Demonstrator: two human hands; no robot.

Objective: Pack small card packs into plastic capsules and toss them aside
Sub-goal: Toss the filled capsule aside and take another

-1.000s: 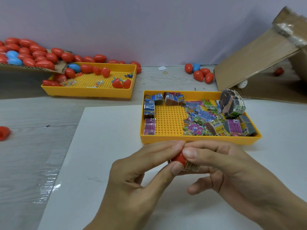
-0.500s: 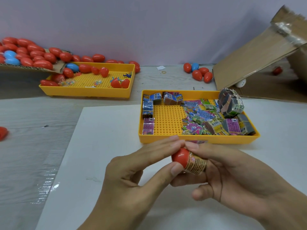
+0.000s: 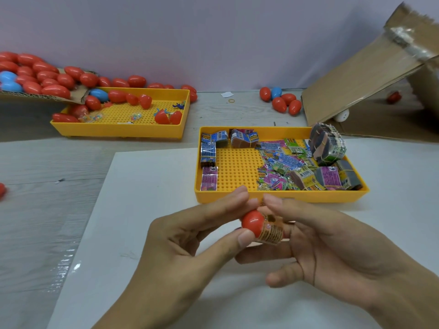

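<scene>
My left hand (image 3: pixel 187 243) pinches a red capsule half (image 3: pixel 253 222) between thumb and fingers, just in front of the near yellow tray (image 3: pixel 280 198). A small orange card pack (image 3: pixel 272 231) sticks out of the half's right side. My right hand (image 3: pixel 327 248) holds that pack, with the forefinger over its top. Both hands meet above the white board (image 3: pixel 142 210). The tray holds several loose and bundled card packs (image 3: pixel 285 162).
A second yellow tray (image 3: pixel 118 129) at the back left holds red capsule halves and one blue capsule. A pile of red capsules (image 3: pixel 35 77) lies on cardboard behind it. More capsules (image 3: pixel 282 100) sit beside a tilted cardboard box (image 3: pixel 368 79) at the right.
The capsule half and the pack have come into plainer view between my fingers. My right hand has turned slightly and its lower fingers have opened out.
</scene>
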